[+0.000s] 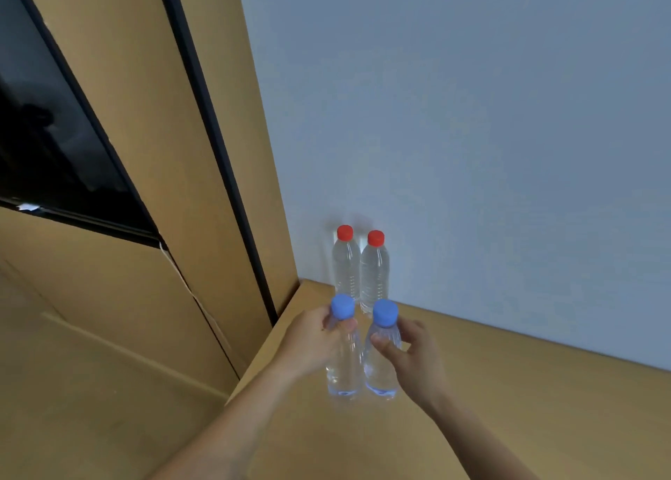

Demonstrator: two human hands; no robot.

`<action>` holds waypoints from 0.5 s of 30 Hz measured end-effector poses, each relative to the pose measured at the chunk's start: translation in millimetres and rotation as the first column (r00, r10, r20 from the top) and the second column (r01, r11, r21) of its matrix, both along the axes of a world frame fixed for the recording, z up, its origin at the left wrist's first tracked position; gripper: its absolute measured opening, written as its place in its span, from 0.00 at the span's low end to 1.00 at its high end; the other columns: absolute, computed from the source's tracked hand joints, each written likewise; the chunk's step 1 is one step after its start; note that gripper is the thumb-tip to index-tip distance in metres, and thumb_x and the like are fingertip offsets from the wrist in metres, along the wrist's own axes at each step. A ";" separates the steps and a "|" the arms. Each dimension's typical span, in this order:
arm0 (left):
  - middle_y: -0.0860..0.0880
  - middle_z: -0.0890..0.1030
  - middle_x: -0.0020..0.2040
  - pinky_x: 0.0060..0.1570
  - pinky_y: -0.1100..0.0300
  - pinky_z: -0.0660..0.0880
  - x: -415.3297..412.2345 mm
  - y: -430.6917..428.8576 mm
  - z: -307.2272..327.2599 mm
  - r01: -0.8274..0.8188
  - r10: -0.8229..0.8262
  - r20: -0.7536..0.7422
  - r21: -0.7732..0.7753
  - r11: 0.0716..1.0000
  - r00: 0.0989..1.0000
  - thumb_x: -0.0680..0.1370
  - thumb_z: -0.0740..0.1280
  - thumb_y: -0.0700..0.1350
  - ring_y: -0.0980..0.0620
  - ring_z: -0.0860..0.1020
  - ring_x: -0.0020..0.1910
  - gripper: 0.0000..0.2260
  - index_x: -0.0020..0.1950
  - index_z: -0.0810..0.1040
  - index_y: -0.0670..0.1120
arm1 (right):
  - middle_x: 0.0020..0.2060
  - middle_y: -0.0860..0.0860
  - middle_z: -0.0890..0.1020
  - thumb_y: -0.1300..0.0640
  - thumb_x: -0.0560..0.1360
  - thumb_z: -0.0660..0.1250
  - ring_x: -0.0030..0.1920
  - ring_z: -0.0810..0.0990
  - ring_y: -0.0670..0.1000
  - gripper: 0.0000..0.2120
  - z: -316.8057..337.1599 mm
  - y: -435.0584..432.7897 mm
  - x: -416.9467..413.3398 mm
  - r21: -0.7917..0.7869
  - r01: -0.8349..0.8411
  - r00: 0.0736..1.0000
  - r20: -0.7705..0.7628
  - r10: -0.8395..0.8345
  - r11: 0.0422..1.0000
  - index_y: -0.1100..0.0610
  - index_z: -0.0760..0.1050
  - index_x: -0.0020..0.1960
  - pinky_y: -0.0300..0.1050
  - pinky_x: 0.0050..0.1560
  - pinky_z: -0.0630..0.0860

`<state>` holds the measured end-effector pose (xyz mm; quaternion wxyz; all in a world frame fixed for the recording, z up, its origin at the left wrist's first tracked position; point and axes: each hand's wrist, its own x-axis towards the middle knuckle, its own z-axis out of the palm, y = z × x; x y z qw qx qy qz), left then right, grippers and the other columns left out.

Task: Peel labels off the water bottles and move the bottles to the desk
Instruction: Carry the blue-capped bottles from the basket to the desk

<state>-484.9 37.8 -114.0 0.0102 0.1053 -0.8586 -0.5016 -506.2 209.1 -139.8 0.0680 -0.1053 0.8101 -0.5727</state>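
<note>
Two blue-capped bottles (345, 363) (381, 367) stood side by side on the wooden surface (508, 389), each gripped at the neck: the left hand (312, 338) wrapped one, the right hand (414, 356) the other. Both forearms reached forward. Two red-capped bottles (345, 265) (374, 269) stood just behind, against the wall (472, 116).

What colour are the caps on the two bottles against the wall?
Red caps on both, seen clearly in the head view.

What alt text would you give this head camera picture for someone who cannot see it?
A person's left hand and right hand each grip a clear, label-free blue-capped bottle by the neck on a wooden desk. Two red-capped bottles stand behind, against the wall.
</note>
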 end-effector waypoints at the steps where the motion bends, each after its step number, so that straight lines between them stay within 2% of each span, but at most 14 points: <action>1: 0.52 0.75 0.36 0.40 0.58 0.68 -13.5 -6.6 -5.1 0.025 -0.025 0.010 0.004 1.000 1.000 0.69 0.68 0.57 0.54 0.71 0.36 0.15 0.40 0.77 0.44 | 0.49 0.50 0.78 0.49 0.71 0.69 0.48 0.74 0.35 0.10 -3.6 -8.6 -9.7 0.019 0.021 1.000 -0.004 -0.021 1.000 0.51 0.79 0.50 0.31 0.43 0.67; 3: 0.51 0.80 0.39 0.43 0.59 0.72 -40.1 -19.0 -14.4 0.071 -0.072 0.015 0.021 0.997 0.997 0.71 0.70 0.51 0.53 0.76 0.39 0.08 0.41 0.79 0.47 | 0.47 0.46 0.77 0.52 0.71 0.70 0.46 0.75 0.38 0.11 -8.3 -27.3 -27.9 0.045 0.094 0.996 -0.006 -0.093 0.995 0.53 0.79 0.51 0.27 0.41 0.67; 4: 0.50 0.80 0.39 0.44 0.59 0.72 -52.2 -25.3 -17.9 0.079 -0.079 0.001 0.027 0.997 0.997 0.71 0.70 0.49 0.53 0.77 0.39 0.07 0.41 0.79 0.46 | 0.46 0.44 0.76 0.54 0.71 0.70 0.45 0.75 0.38 0.10 -9.4 -36.3 -36.3 0.058 0.135 0.991 -0.003 -0.135 0.989 0.53 0.79 0.51 0.25 0.39 0.67; 6: 0.52 0.76 0.35 0.41 0.58 0.70 -75.4 -37.8 -26.2 0.078 -0.076 -0.045 0.056 0.995 0.996 0.70 0.70 0.48 0.55 0.73 0.36 0.09 0.38 0.77 0.43 | 0.45 0.42 0.74 0.55 0.71 0.70 0.44 0.74 0.37 0.09 -13.5 -51.0 -50.8 0.081 0.188 0.981 0.029 -0.191 0.979 0.52 0.79 0.51 0.25 0.39 0.68; 8: 0.58 0.72 0.28 0.36 0.62 0.68 -97.2 -48.6 -34.2 0.088 -0.083 -0.078 0.073 0.993 0.994 0.71 0.72 0.45 0.59 0.68 0.31 0.11 0.32 0.73 0.45 | 0.47 0.46 0.74 0.55 0.71 0.70 0.44 0.74 0.38 0.08 -20.7 -62.5 -62.9 0.093 0.239 0.964 0.097 -0.248 0.967 0.51 0.79 0.50 0.28 0.38 0.68; 10: 0.57 0.69 0.24 0.31 0.64 0.64 -116.9 -57.7 -46.2 0.084 -0.078 -0.112 0.058 0.995 0.991 0.71 0.72 0.43 0.61 0.65 0.27 0.14 0.29 0.70 0.48 | 0.49 0.50 0.74 0.54 0.71 0.70 0.44 0.74 0.42 0.07 -29.2 -71.8 -69.9 0.111 0.310 0.936 0.140 -0.324 0.944 0.49 0.78 0.49 0.29 0.38 0.67; 12: 0.54 0.71 0.29 0.31 0.64 0.63 -131.1 -63.8 -59.3 0.076 -0.071 -0.141 0.031 0.997 0.987 0.71 0.72 0.44 0.59 0.66 0.29 0.14 0.30 0.69 0.48 | 0.50 0.51 0.74 0.54 0.72 0.69 0.44 0.74 0.45 0.09 -36.2 -80.3 -74.1 0.128 0.381 0.906 0.147 -0.397 0.916 0.48 0.78 0.52 0.28 0.38 0.67; 15: 0.45 0.79 0.39 0.38 0.59 0.72 -140.5 -64.6 -76.6 0.068 -0.062 -0.109 0.052 0.996 0.992 0.71 0.72 0.46 0.52 0.75 0.38 0.08 0.36 0.75 0.47 | 0.51 0.51 0.74 0.56 0.72 0.69 0.43 0.74 0.42 0.08 -39.4 -90.6 -83.0 0.156 0.444 0.878 0.120 -0.463 0.882 0.51 0.78 0.51 0.24 0.39 0.67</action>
